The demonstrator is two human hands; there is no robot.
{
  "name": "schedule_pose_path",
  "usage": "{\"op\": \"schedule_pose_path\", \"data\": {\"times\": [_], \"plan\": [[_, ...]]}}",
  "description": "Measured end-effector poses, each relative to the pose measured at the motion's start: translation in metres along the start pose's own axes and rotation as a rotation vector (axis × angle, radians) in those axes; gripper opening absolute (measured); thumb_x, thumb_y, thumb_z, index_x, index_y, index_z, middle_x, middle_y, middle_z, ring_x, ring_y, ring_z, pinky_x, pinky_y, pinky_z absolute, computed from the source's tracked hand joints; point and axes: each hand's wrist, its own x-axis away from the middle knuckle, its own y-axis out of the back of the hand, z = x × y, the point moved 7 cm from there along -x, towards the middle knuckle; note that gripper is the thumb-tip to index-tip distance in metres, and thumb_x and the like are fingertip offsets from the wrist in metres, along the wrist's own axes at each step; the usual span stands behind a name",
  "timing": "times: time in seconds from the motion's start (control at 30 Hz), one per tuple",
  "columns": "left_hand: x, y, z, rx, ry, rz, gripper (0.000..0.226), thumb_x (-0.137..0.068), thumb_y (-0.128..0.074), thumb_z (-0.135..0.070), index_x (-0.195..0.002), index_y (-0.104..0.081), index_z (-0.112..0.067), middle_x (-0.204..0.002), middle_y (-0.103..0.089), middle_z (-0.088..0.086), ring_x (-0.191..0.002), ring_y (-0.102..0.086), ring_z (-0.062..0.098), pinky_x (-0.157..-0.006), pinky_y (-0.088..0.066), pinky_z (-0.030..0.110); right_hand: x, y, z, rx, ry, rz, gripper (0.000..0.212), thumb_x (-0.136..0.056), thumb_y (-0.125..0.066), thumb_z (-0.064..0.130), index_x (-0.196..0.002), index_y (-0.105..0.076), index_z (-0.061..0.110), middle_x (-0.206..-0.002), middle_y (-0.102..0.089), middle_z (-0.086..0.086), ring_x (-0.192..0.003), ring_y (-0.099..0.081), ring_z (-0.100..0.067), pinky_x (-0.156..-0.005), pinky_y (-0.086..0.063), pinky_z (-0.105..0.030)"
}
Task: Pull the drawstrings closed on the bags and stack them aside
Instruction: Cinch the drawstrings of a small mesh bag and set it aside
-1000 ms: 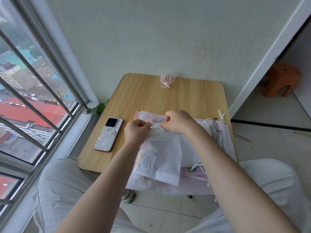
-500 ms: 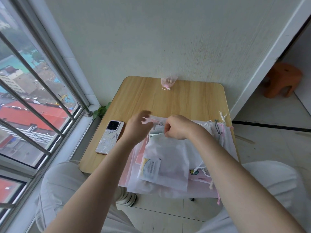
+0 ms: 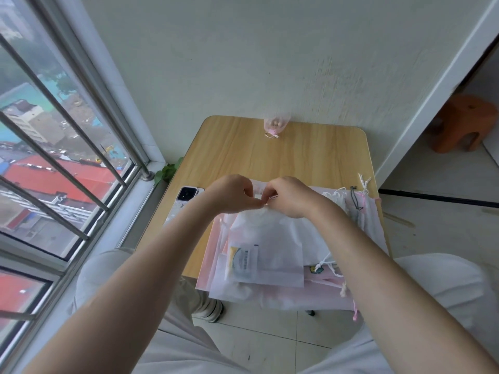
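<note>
Left hand (image 3: 232,194) and right hand (image 3: 287,197) each have a pinching grip clamped at the far mouth of the white drawstring bag (image 3: 266,249). The bag tops the counter (image 3: 297,155) pile, long axis running near-to-far; both hands equally close.

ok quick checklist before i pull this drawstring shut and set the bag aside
1. Both hands at the mouth of the white bag: ok, left hand and right hand pinch there.
2. String itself caught: cannot tell, too thin to see.
3. Bag lies flat on the pile: ok.
4. Bare table beyond for stacking: ok.
5. Phone away from the bags: not ok, it sits close beside them.
</note>
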Motion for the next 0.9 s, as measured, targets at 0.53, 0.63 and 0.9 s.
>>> {"op": "schedule_pose_path", "data": {"times": [0.53, 0.63, 0.9], "plan": [[0.011, -0.032, -0.001, 1.268, 0.092, 0.147, 0.026, -0.101, -0.049, -0.017, -0.104, -0.070, -0.002, -0.088, -0.067, 0.002, -0.051, -0.046, 0.010, -0.048, -0.031, 0.019, -0.002, -0.013, -0.012, -0.219, -0.049, -0.113, 0.005, -0.086, -0.063, 0.013, -0.089, -0.060, 0.018, -0.082, -0.060, 0.009, -0.081, -0.058, -0.013, -0.069, -0.045, -0.024], [0.012, -0.037, 0.011, 1.119, 0.227, 0.016, 0.022, -0.098, -0.057, -0.024, -0.094, -0.075, -0.012, -0.076, -0.060, 0.000, -0.047, -0.034, 0.009, -0.043, -0.023, 0.019, 0.000, -0.016, -0.024, -0.303, -0.124, -0.044, 0.011, -0.089, -0.066, 0.023, -0.094, -0.065, 0.014, -0.078, -0.059, 0.007, -0.075, -0.056, -0.012, -0.062, -0.042, -0.024], [0.008, -0.036, 0.012, 0.863, 0.248, -0.096, 0.023, -0.093, -0.062, -0.034, -0.083, -0.075, -0.018, -0.066, -0.053, -0.004, -0.051, -0.036, 0.009, -0.042, -0.027, 0.016, 0.004, 0.008, -0.024, -0.582, -0.103, -0.121, 0.018, -0.085, -0.071, 0.019, -0.098, -0.067, 0.007, -0.073, -0.062, 0.003, -0.066, -0.056, -0.008, -0.068, -0.045, -0.021]]}}
